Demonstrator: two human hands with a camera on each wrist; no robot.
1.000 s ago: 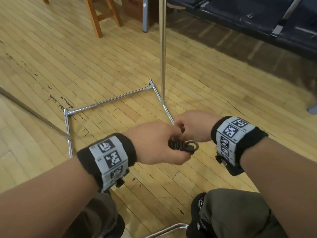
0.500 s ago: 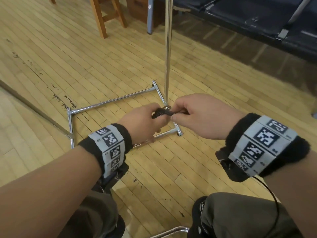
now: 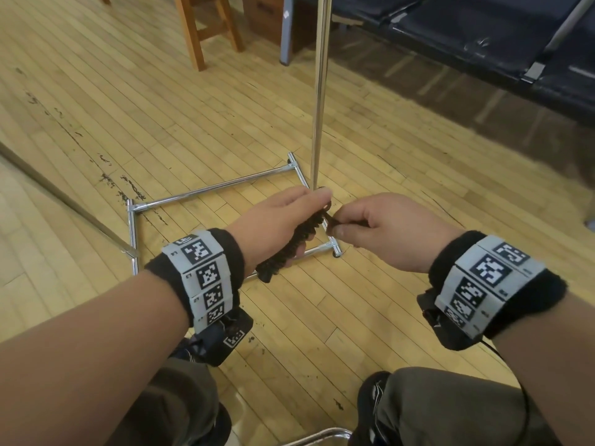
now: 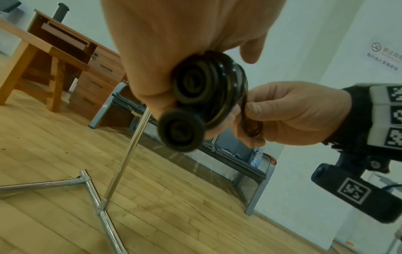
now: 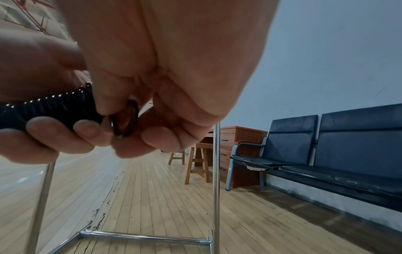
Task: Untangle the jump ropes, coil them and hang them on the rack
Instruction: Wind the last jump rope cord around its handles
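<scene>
Presently catalogued, working outward from your grip.

Left hand: your fingers were curled round the coiled jump rope, a tight dark bundle of turns with the handle ends stacked at its near end, seen end-on in the left wrist view. The bundle lay across your palm, held in the air in front of you, above the floor.

Right hand: your thumb and fingers pinched the loose end loop of the rope, just beside the far end of the bundle; the two hands were almost touching.

Step in hand, by judgement: securing the tail so that the coil holds. To do it well, you needed to keep the left grip firm across all the turns, since easing it would likely let the springy coil unwind. You were best keeping the tail taut and short, and leaving a loop free for hanging.

Rack: the chrome upright rose just beyond your hands, with its base frame on the wooden floor. The hanging bar was out of view, so its reach could not be judged. Any second rope was not in view.

Surroundings: wooden stool, dark bench seats and a desk stood well apart.
</scene>
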